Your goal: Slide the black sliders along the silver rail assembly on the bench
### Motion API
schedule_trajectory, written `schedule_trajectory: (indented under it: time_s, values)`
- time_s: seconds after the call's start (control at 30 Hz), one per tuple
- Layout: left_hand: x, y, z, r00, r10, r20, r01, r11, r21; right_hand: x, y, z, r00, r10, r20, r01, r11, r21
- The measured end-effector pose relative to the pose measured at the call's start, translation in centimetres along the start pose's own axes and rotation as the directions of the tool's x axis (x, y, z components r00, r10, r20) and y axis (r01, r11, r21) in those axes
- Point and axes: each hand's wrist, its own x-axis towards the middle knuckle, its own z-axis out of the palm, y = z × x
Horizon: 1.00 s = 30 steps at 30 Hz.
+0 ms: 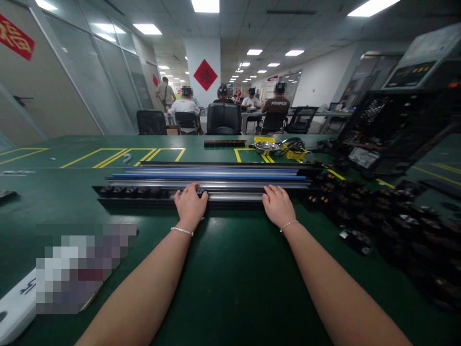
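Across the table, in the head view, lies a long black channel rail point(234, 197) with a grey metallic inside. A row of small black parts point(131, 190) sits in its left portion. My left hand point(190, 205) is closed at the end of that row, thumb and fingers around a small black part point(200, 191) set at the rail. My right hand point(279, 205) grips the rail farther right, its fingers over the top and its thumb at the near side. Behind lie more long strips, among them a blue strip point(212, 174).
A large pile of small black parts point(403, 226) spreads over the right side. Beyond it stands an open black equipment case point(389, 129). A metal bowl point(267, 147) and a short strip point(225, 143) lie at the back. A white object point(16, 298), partly blurred out, lies front left.
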Motion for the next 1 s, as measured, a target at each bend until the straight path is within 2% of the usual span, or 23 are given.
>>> schedule_trajectory:
  time_s: [0.7,0.9,1.0]
  values:
    - [-0.36,0.67,-0.10,0.998,0.036,0.043,-0.037,0.999,0.018,0.05,0.23,0.44,0.995,-0.065,-0.069,0.066,0.998,0.000]
    - [-0.43,0.83,-0.02,0.999,-0.011,0.042,0.006,0.993,0.116,0.05,0.24,0.38,0.995,-0.075,-0.061,0.074,0.997,-0.006]
    - [-0.38,0.70,0.07,0.997,0.002,0.074,-0.013,0.989,0.148,0.06,0.30,0.47,0.995,-0.076,-0.068,0.076,0.997,-0.002]
